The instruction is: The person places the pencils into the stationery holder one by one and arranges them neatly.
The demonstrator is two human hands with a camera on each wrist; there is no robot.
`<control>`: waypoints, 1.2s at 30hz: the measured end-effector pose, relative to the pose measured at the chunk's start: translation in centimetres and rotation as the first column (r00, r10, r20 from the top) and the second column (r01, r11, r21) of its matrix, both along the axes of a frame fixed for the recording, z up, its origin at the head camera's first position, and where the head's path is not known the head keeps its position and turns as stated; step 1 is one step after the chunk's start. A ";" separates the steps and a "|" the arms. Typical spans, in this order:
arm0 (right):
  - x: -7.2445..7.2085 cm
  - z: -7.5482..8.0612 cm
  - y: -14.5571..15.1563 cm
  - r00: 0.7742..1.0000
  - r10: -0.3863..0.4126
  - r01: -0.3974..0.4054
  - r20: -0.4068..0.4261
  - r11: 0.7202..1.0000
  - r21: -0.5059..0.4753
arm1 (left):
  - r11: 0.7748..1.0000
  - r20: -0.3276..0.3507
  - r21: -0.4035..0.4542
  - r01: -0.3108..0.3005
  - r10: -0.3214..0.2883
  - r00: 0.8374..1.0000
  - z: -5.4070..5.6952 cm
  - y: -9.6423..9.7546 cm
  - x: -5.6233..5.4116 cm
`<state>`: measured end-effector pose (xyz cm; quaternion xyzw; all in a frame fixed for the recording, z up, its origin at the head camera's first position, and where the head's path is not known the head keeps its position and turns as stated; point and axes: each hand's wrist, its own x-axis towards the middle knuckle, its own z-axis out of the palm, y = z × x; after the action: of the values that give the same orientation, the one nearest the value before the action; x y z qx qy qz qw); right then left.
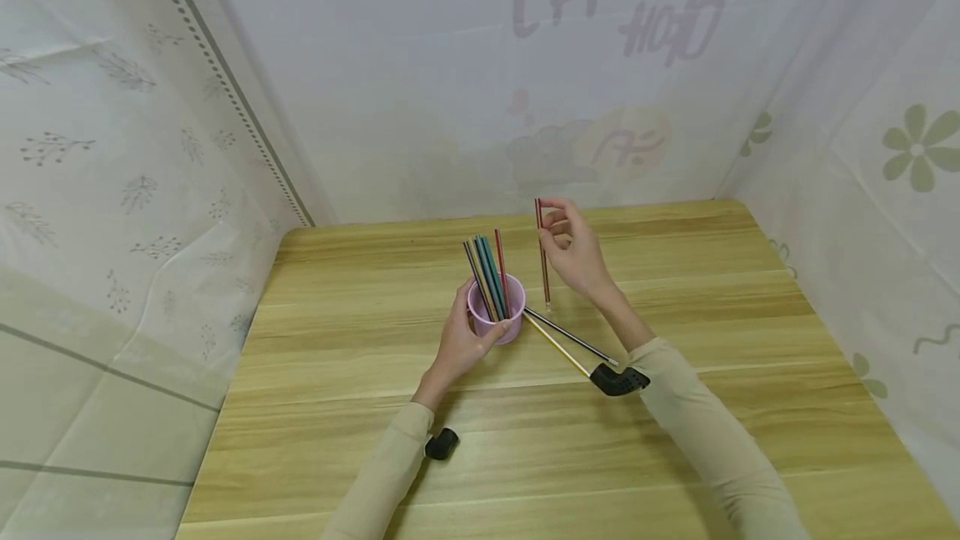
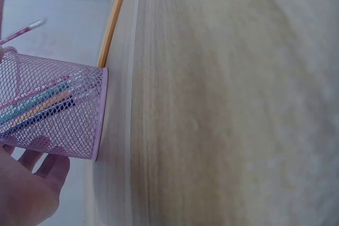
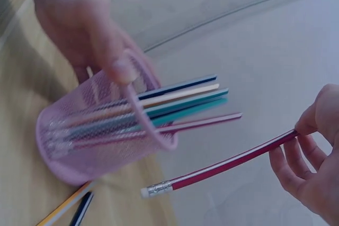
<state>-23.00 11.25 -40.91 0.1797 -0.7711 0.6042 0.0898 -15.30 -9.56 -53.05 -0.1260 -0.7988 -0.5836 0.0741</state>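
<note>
My left hand (image 1: pixel 459 338) grips a pink mesh pencil cup (image 3: pixel 87 169) round its side, thumb over the rim. Several pencils (image 1: pixel 486 273) lean inside it, dark blue, yellow, teal and red, their eraser ends at the bottom in the right wrist view. To the right of the cup, my right hand (image 1: pixel 577 258) pinches a red striped pencil (image 3: pixel 228 163) near its upper end. This pencil hangs nearly upright in the head view, with its white eraser (image 3: pixel 145 192) pointing down, outside the cup and below rim height.
Beside the cup, a yellow pencil (image 1: pixel 557 344) and a black pencil (image 1: pixel 574 335) lie on the wooden table (image 1: pixel 337 440), spreading towards my right sleeve. Black wrist devices (image 1: pixel 617 380) sit at both sleeves. Printed cloth (image 1: pixel 420 107) hangs behind and at both sides.
</note>
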 end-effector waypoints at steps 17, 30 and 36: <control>0.6 1.8 -3.6 0.996 -0.016 -0.006 -0.085 0.969 -0.245 | 1.000 -0.022 -0.014 0.002 -0.003 1.000 -0.1 -0.2 -0.1; 1.4 -1.0 -5.4 0.999 0.037 -0.040 -0.024 0.991 -0.127 | 1.000 0.002 0.011 -0.005 0.005 1.000 0.4 0.1 0.3; 1.3 -2.9 -5.4 0.999 0.034 -0.035 -0.018 0.999 -0.040 | 1.000 -0.009 0.031 0.004 -0.004 1.000 2.9 0.4 1.3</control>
<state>-21.73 5.81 -43.86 0.1964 -0.7549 0.6194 0.0894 -14.01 -9.13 -50.18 -0.1291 -0.7890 -0.5955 0.0783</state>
